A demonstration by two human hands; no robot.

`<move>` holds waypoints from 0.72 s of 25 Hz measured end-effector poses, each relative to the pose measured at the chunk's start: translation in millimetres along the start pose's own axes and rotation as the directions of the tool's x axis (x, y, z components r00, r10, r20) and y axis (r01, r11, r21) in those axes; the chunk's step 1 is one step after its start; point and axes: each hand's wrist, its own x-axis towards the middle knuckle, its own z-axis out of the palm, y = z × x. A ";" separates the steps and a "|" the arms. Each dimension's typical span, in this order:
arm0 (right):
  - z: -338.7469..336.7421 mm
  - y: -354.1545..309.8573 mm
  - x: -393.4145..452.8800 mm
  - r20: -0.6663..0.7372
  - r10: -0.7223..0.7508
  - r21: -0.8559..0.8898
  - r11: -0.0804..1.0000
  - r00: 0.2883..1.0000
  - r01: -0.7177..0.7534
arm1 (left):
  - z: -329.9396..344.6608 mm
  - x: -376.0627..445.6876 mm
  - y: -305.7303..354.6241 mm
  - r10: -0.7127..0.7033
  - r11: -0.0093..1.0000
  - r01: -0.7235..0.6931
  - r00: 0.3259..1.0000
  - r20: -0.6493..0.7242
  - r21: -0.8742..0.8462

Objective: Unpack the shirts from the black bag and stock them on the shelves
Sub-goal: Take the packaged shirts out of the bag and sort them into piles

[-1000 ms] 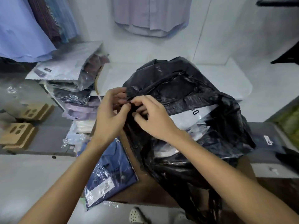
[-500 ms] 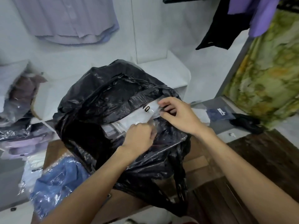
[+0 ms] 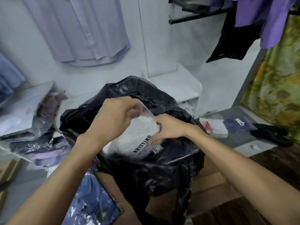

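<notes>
Packet now rising out of the bag

Shirt packet (image 3: 139, 135), white in clear wrap, was half buried half a second ago; now the left hand (image 3: 113, 117) pinches its top edge and the right hand (image 3: 168, 127) grips its side, lifting it from the black bag (image 3: 146, 172). Shelving, I judge, comes next

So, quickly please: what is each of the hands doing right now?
Left hand: closed, gripping the top of the packaged white shirt.
Right hand: closed, gripping the same package at its right edge.
</notes>
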 end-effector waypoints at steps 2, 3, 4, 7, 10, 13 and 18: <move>-10.1 -4.3 7.8 -0.079 0.000 0.136 0.991 0.997 0.011 | -29.5 11.3 -1.6 -0.038 0.999 0.039 0.987 -0.159 0.003; -19.2 -8.1 9.1 -0.115 -0.003 0.197 0.980 0.993 0.026 | -42.3 14.7 -4.5 -0.120 0.993 0.115 0.968 -0.221 -0.036; -29.1 -11.9 8.9 -0.152 -0.007 0.269 0.962 0.988 0.048 | -51.8 15.3 -10.5 -0.235 0.970 0.212 0.940 -0.249 -0.117; -61.8 -28.5 4.1 -0.319 0.032 0.523 0.840 0.947 0.147 | -65.1 6.6 -33.8 -0.547 0.730 0.404 0.829 -0.117 -0.551; -82.7 -47.2 5.0 -0.435 0.042 0.572 0.784 0.899 0.240 | -49.5 -11.7 -45.7 -0.457 0.378 0.356 0.875 0.162 -0.855; -77.8 -58.3 14.2 -0.487 0.104 0.594 0.767 0.867 0.241 | -19.7 -13.9 -31.0 -0.470 0.357 0.327 0.872 0.134 -0.875; -40.3 -64.3 25.0 -0.711 0.275 0.281 0.955 0.647 -0.097 | -9.4 0.7 -7.5 -0.718 0.217 0.236 0.696 0.008 -0.947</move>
